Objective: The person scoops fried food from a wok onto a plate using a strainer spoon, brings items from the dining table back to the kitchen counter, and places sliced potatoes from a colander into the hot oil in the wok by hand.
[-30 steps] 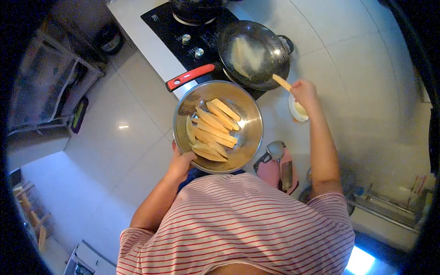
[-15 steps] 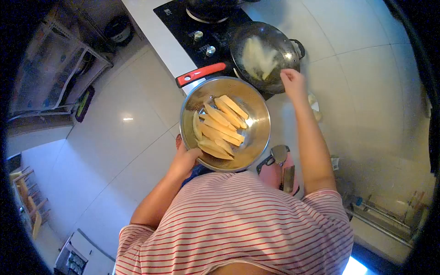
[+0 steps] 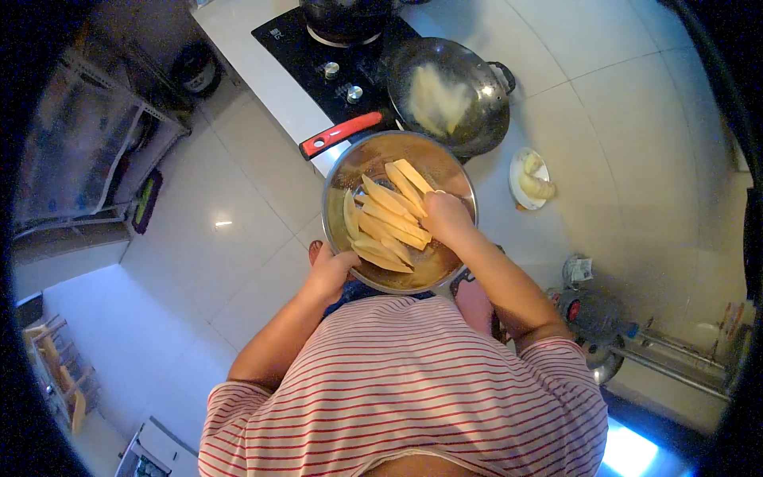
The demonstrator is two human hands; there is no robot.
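Observation:
My left hand (image 3: 330, 273) grips the near-left rim of a shiny metal bowl (image 3: 453, 171), thumb over the edge. Several pale yellow potato wedges (image 3: 391, 226) lie in the bowl. Inside its right side is my right hand (image 3: 447, 216), fingers closed at the ends of the wedges; the fingertips are partly hidden. Just beyond the bowl, a dark wok (image 3: 485, 119) with a red handle (image 3: 342, 135) sits on the black cooktop (image 3: 302, 63). More pale pieces (image 3: 437, 99) are in the wok, blurred by steam or bubbling liquid.
A dark pot (image 3: 346, 20) stands on the cooktop's far side. To the right, a white plate (image 3: 520, 179) with pale pieces is on the counter. A pink cutting board (image 3: 474, 306) shows partly under my right arm. A shelf rack (image 3: 87, 135) stands left across the tiled floor.
My right hand has moved from the wok's right rim back into the bowl, onto the wedges. My left hand still holds the bowl. The view has shifted slightly.

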